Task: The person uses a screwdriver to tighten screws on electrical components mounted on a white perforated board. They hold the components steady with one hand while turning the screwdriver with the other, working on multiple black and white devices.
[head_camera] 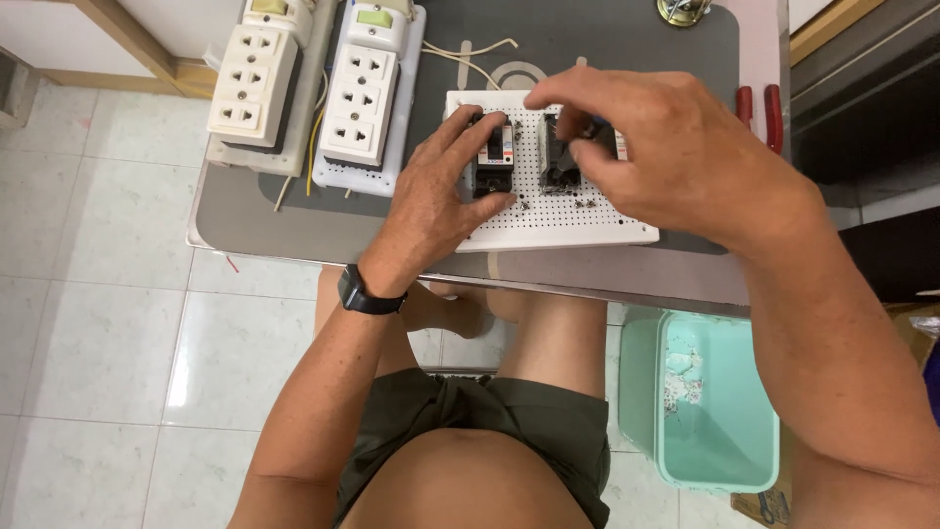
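Gripping one black breaker (495,155) with left hand (438,201) fingers (clamped), right hand (676,147) fingers pinched on second breaker (562,162), one perforated board (548,220), two outlet strips (253,86).

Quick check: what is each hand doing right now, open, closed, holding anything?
Left hand: closed around the small black circuit breaker on the white perforated board.
Right hand: fingers pinched at the second black breaker; a firm grip cannot be told.

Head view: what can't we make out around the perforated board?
- Right hand covers the second black device; its grip there cannot be told.
- Left hand hides the black breaker left side.
- Red-handled tool: tips cut off behind the table edge.
- Metal object: cropped by the top edge.
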